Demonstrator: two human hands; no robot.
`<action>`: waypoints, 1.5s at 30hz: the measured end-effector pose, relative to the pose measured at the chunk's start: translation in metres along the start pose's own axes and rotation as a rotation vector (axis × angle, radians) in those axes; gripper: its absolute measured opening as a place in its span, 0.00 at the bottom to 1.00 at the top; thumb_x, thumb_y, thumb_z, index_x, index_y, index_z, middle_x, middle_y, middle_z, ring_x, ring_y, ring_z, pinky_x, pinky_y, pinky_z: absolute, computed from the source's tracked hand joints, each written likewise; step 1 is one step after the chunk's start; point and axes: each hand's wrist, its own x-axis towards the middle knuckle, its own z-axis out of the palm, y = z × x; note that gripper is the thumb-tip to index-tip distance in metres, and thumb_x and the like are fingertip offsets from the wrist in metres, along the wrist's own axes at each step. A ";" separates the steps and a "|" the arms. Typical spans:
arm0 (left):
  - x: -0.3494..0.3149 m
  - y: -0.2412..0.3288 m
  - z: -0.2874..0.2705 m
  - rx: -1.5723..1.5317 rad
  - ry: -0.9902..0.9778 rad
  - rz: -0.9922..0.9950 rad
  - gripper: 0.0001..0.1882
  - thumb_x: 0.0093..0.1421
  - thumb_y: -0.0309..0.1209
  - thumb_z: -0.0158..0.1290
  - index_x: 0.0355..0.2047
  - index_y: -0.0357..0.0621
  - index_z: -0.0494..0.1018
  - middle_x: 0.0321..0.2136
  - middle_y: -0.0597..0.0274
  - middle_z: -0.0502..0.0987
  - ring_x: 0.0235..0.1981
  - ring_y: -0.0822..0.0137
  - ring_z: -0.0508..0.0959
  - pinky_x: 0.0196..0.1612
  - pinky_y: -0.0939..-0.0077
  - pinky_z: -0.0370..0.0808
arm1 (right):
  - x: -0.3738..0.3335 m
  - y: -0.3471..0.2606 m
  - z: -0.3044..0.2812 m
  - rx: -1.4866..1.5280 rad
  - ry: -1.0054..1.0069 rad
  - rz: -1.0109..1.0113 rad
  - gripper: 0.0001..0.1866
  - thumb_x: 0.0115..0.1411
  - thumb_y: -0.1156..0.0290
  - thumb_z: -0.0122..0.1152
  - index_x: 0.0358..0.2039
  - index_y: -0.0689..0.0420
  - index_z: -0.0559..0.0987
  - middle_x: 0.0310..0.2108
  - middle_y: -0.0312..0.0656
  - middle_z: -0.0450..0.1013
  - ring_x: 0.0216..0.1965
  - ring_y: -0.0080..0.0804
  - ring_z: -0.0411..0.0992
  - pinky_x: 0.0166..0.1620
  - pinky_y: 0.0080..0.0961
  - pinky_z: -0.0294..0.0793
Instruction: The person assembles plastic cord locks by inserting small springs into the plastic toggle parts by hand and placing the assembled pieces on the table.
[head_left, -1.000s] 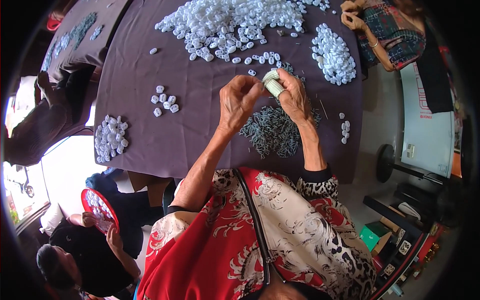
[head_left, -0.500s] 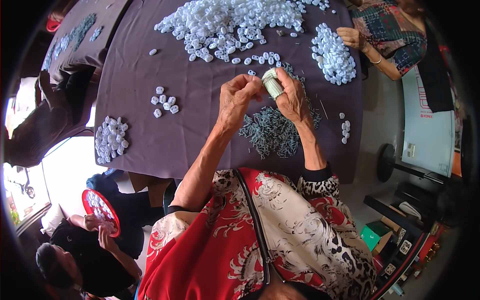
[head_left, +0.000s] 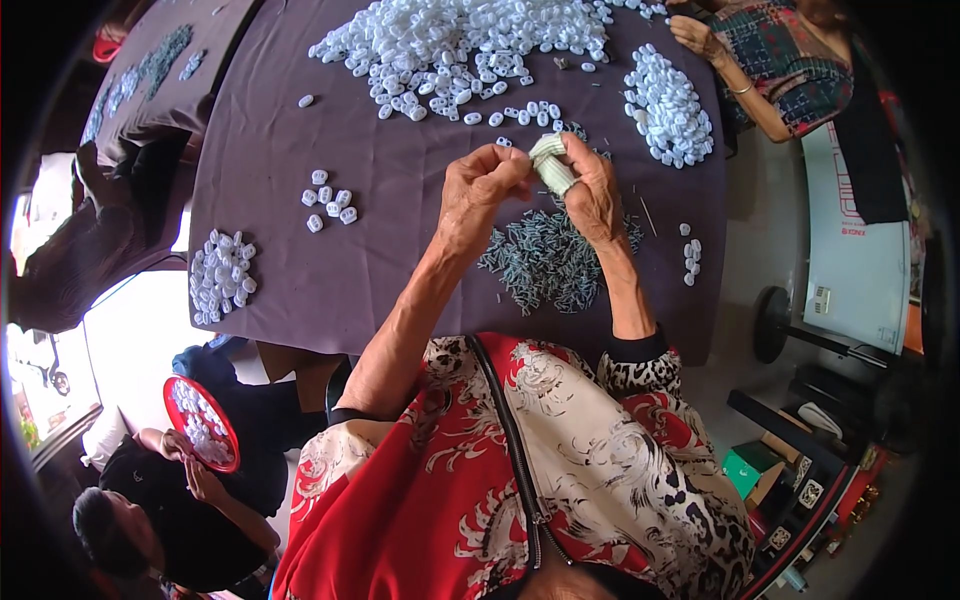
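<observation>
Above the dark tablecloth (head_left: 400, 285), my two hands meet fingertip to fingertip. My left hand (head_left: 478, 185) is closed in a pinch; whatever its fingers grip is too small to make out. My right hand (head_left: 592, 195) is closed too, with pale green ribbed cloth (head_left: 552, 168) around its thumb and forefinger. Any small piece between those fingertips is hidden. Beneath the right wrist spreads a heap of thin grey-green pieces (head_left: 545, 265), resembling small screws or springs. Just beyond my fingers lie loose white oval plastic pieces (head_left: 540, 112), some showing two holes.
A big pile of white pieces (head_left: 460, 40) covers the far side. Smaller groups lie at left (head_left: 222, 278) and right (head_left: 668, 110). A thin metal rod (head_left: 648, 217) rests near my right wrist. A person's hand (head_left: 698, 38) is at far right; another person holds a red tray (head_left: 232, 440).
My right hand has shifted slightly right, the ribbed cloth tilting with it. At far right, the other person's hand has moved away from the white group toward the far edge.
</observation>
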 end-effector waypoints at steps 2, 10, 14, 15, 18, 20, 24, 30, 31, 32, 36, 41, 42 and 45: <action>0.000 -0.001 0.001 0.086 0.022 0.061 0.09 0.54 0.32 0.48 0.24 0.36 0.69 0.21 0.62 0.72 0.22 0.74 0.71 0.30 0.79 0.69 | 0.000 0.005 0.002 -0.069 0.004 -0.032 0.09 0.51 0.77 0.44 0.33 0.61 0.71 0.24 0.42 0.71 0.25 0.29 0.68 0.30 0.22 0.66; 0.003 -0.002 -0.002 -0.079 -0.005 -0.036 0.09 0.54 0.31 0.48 0.25 0.36 0.69 0.20 0.61 0.72 0.22 0.73 0.71 0.29 0.77 0.70 | 0.002 0.010 0.000 -0.143 0.021 -0.104 0.10 0.49 0.76 0.45 0.33 0.61 0.70 0.25 0.43 0.72 0.26 0.31 0.70 0.31 0.24 0.67; 0.001 0.000 -0.006 -0.222 -0.029 -0.148 0.08 0.54 0.30 0.48 0.25 0.36 0.69 0.20 0.62 0.71 0.22 0.72 0.71 0.29 0.76 0.70 | 0.005 0.014 0.001 -0.251 0.072 -0.230 0.14 0.43 0.81 0.44 0.33 0.60 0.70 0.26 0.49 0.70 0.31 0.47 0.69 0.34 0.34 0.68; 0.002 0.000 -0.007 -0.246 -0.029 -0.165 0.08 0.54 0.30 0.48 0.25 0.37 0.69 0.19 0.62 0.71 0.22 0.72 0.70 0.29 0.76 0.70 | 0.005 0.017 0.000 -0.251 0.072 -0.230 0.14 0.43 0.81 0.44 0.33 0.60 0.70 0.26 0.49 0.70 0.31 0.47 0.69 0.34 0.34 0.68; 0.000 0.002 -0.012 -0.175 -0.035 -0.149 0.08 0.54 0.30 0.48 0.25 0.37 0.69 0.19 0.63 0.70 0.22 0.73 0.70 0.29 0.78 0.69 | 0.004 0.019 0.000 -0.442 0.029 -0.266 0.12 0.44 0.77 0.55 0.33 0.61 0.71 0.22 0.46 0.70 0.26 0.42 0.70 0.31 0.31 0.68; -0.001 0.001 -0.022 -0.081 -0.043 -0.116 0.08 0.54 0.30 0.48 0.25 0.38 0.69 0.19 0.63 0.70 0.22 0.73 0.70 0.29 0.79 0.69 | 0.002 0.028 0.001 -0.515 -0.098 -0.236 0.12 0.45 0.77 0.56 0.33 0.61 0.71 0.21 0.45 0.70 0.25 0.42 0.70 0.31 0.32 0.67; -0.010 -0.008 -0.032 0.070 0.016 -0.143 0.08 0.53 0.31 0.49 0.25 0.38 0.69 0.20 0.64 0.70 0.23 0.75 0.70 0.29 0.81 0.69 | -0.006 0.025 0.003 -0.351 -0.131 -0.227 0.10 0.45 0.77 0.56 0.31 0.61 0.73 0.23 0.44 0.72 0.26 0.37 0.71 0.33 0.29 0.69; -0.023 -0.014 -0.030 -0.030 -0.052 -0.228 0.08 0.56 0.30 0.47 0.27 0.38 0.69 0.21 0.61 0.72 0.24 0.72 0.71 0.32 0.77 0.69 | -0.017 0.016 0.008 -0.080 -0.126 -0.137 0.12 0.44 0.82 0.47 0.31 0.63 0.74 0.26 0.45 0.73 0.26 0.30 0.71 0.31 0.23 0.70; -0.025 -0.016 -0.030 -0.030 -0.051 -0.228 0.08 0.56 0.30 0.47 0.27 0.38 0.69 0.21 0.61 0.72 0.24 0.72 0.71 0.32 0.77 0.69 | -0.020 0.016 0.007 -0.080 -0.126 -0.136 0.12 0.44 0.82 0.47 0.31 0.63 0.74 0.26 0.45 0.73 0.26 0.30 0.71 0.31 0.23 0.70; -0.026 -0.017 -0.031 -0.053 -0.062 -0.227 0.08 0.56 0.30 0.47 0.27 0.38 0.69 0.21 0.61 0.72 0.24 0.72 0.71 0.32 0.78 0.68 | -0.023 0.017 0.007 0.005 -0.135 -0.065 0.12 0.44 0.81 0.46 0.30 0.63 0.74 0.25 0.44 0.73 0.25 0.30 0.71 0.30 0.22 0.69; -0.027 -0.016 -0.028 0.009 -0.029 -0.239 0.08 0.56 0.31 0.48 0.27 0.38 0.69 0.21 0.62 0.72 0.24 0.72 0.71 0.31 0.78 0.68 | -0.026 0.026 0.013 -0.017 -0.047 -0.050 0.11 0.44 0.80 0.46 0.30 0.62 0.74 0.23 0.44 0.73 0.23 0.29 0.70 0.28 0.22 0.68; -0.021 -0.013 -0.028 0.068 -0.055 -0.219 0.08 0.55 0.31 0.49 0.26 0.38 0.69 0.21 0.62 0.72 0.23 0.72 0.71 0.31 0.79 0.68 | -0.024 0.027 0.010 -0.013 -0.078 -0.074 0.11 0.44 0.81 0.46 0.30 0.62 0.74 0.23 0.43 0.73 0.23 0.30 0.71 0.29 0.22 0.69; -0.022 -0.012 -0.028 0.069 -0.077 -0.223 0.08 0.55 0.31 0.49 0.26 0.38 0.69 0.21 0.62 0.72 0.23 0.72 0.71 0.31 0.79 0.68 | -0.024 0.028 0.010 -0.009 -0.055 -0.140 0.12 0.44 0.81 0.46 0.30 0.62 0.74 0.23 0.43 0.73 0.23 0.30 0.71 0.29 0.22 0.69; -0.024 -0.015 -0.030 0.115 -0.082 -0.256 0.08 0.54 0.31 0.51 0.28 0.38 0.70 0.21 0.64 0.72 0.22 0.73 0.71 0.30 0.79 0.69 | -0.025 0.028 0.006 0.036 -0.154 -0.085 0.11 0.45 0.81 0.45 0.30 0.62 0.73 0.23 0.43 0.73 0.24 0.29 0.71 0.29 0.21 0.69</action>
